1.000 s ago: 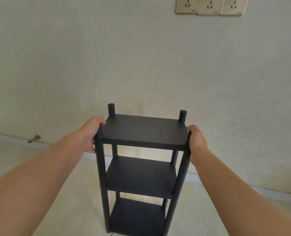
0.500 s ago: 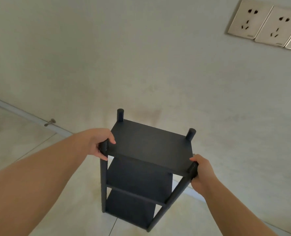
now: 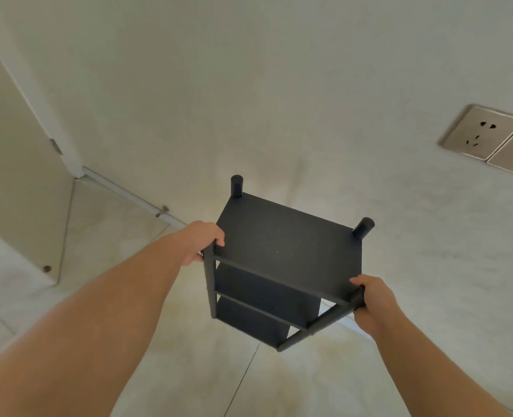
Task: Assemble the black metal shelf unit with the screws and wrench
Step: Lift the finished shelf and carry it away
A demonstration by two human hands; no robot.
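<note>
From the head camera, the only view there is, the black shelf (image 3: 288, 254) stands on the pale tiled floor (image 3: 165, 371) close to the wall (image 3: 279, 85), seen from above with three tiers stacked under one another. Two post tops poke up at the far corners, one at 11 o'clock from the top board and the other at 2 o'clock.

The left hand (image 3: 199, 242) is wrapped around the near-left post at 9 o'clock of the top board, fingers curled over its upper end. The right hand (image 3: 374, 299) is clenched round the near-right post top at 4 o'clock. Both grasp the shelf itself; neither holds a tool. No screws or wrench show anywhere.

All tiers look fitted, so I'd judge the building done and the step in hand to be setting the unit in place or testing it for wobble. To do that well, keep both grips even and low on the posts, rock it gently, and see whether all four feet sit flat; the feet are hidden from here. The wall sockets (image 3: 483, 133) sit off at 2 o'clock, and a door stop (image 3: 162, 211) near the skirting at 10 o'clock, well clear.
</note>
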